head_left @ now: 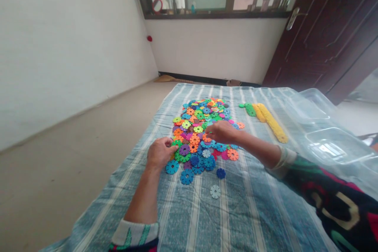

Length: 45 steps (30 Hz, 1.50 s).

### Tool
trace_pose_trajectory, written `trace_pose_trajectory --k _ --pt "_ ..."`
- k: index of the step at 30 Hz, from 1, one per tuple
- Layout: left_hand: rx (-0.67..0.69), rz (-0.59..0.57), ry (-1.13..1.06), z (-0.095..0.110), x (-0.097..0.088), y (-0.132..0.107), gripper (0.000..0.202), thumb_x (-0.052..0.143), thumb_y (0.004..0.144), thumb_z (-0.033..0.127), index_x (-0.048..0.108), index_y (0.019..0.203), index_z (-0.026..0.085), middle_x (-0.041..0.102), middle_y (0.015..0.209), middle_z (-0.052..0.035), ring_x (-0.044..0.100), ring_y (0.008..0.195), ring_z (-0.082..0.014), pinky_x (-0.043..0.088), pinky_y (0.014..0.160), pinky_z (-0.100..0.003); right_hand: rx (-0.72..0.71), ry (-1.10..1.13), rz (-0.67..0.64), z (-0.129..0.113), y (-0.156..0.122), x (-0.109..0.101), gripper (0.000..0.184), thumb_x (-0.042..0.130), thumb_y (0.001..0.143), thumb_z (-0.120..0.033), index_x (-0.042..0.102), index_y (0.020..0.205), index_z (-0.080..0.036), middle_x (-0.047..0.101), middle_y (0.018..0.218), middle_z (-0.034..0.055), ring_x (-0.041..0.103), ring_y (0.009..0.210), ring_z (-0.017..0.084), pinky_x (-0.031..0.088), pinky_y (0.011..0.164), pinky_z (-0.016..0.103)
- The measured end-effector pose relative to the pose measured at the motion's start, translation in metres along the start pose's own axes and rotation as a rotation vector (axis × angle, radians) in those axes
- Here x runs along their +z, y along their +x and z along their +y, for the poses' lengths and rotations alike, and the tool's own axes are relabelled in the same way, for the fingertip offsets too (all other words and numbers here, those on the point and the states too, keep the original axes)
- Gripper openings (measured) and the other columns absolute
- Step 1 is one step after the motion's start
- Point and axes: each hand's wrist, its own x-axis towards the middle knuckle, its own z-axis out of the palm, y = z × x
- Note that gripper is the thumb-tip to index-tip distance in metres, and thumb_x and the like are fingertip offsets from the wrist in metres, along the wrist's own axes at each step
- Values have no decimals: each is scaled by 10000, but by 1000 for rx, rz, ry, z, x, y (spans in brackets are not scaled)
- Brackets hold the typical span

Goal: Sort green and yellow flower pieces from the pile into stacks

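Note:
A heap of colourful plastic snowflake discs (194, 139), round with notched edges and a centre hole, is spread over the cloth. At its near left edge, my left hand (159, 152) is closed with thumb and index finger at a green disc (177, 143). My right hand (222, 131) reaches into the heap from the right, fingers bent down and together beside an orange disc (207, 138). What its fingertips pinch, if anything, is hidden. A pale grey disc (215, 191) and a dark blue disc (221, 173) lie apart on the near side.
To the right lie a row of yellow discs (273, 126) and some green discs (250, 110). Two clear plastic containers (310, 106) stand at the right edge of the striped cloth (189, 220). Beyond are a wall, a window ledge and a dark red door (321, 27).

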Motion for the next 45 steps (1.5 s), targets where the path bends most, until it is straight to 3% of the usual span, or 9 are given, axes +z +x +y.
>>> trace_pose_trajectory --k 5,9,13,19,23,28,33,37,45 --pt "-25 -33 -335 1 -5 -4 190 672 590 361 634 605 175 650 620 0 602 643 -167 453 621 -268 -51 174 40 -20 5 2 202 538 868 -222 711 764 -211 623 677 1 471 597 99 222 555 254" --pt "-66 17 -514 8 -12 -9 259 718 556 410 653 607 164 655 621 -9 606 664 -175 476 629 -277 -28 301 82 -34 15 12 133 609 842 -246 731 891 -225 662 741 3 529 654 108 279 574 230" --pt "-63 3 -618 17 -15 -14 350 764 526 465 674 659 153 652 621 -1 580 609 -147 472 592 -260 -6 414 117 -47 29 22 204 600 865 -288 709 1033 -247 696 811 -9 560 684 110 339 597 212" --pt "-8 -63 -589 23 -15 -17 437 747 552 546 697 729 150 675 663 -13 595 630 -158 465 580 -249 1 409 89 -47 35 16 133 601 872 -265 729 903 -251 713 819 -49 587 727 107 374 615 194" --pt "-3 -23 -328 13 -15 -10 325 653 627 500 681 663 178 654 634 4 584 628 -155 420 583 -244 105 293 131 -1 27 1 178 571 876 -255 737 923 -214 705 788 -12 582 725 118 369 620 211" --pt "-25 -44 76 -11 -24 -1 264 584 639 459 632 588 204 610 570 3 548 585 -165 344 547 -260 428 73 140 102 2 -20 215 547 840 -205 755 898 -203 721 866 54 617 793 166 384 656 243" --pt "-31 -146 153 -19 -32 -1 264 604 603 471 631 581 209 609 562 11 545 587 -166 315 534 -255 684 -95 59 176 -29 -28 251 547 829 -204 765 953 -210 737 964 82 653 863 199 411 662 250" --pt "-25 -218 145 -15 -31 -4 267 614 590 474 629 588 207 591 540 27 543 568 -157 299 522 -247 744 -147 -12 199 -40 -26 268 555 827 -227 762 997 -239 733 1023 61 660 896 194 425 662 237" --pt "18 -256 111 -14 -28 -6 251 619 598 456 631 606 206 595 558 26 532 558 -150 289 518 -248 756 -203 -104 216 -38 -16 286 547 812 -214 764 999 -221 728 1032 89 664 918 208 438 678 244"
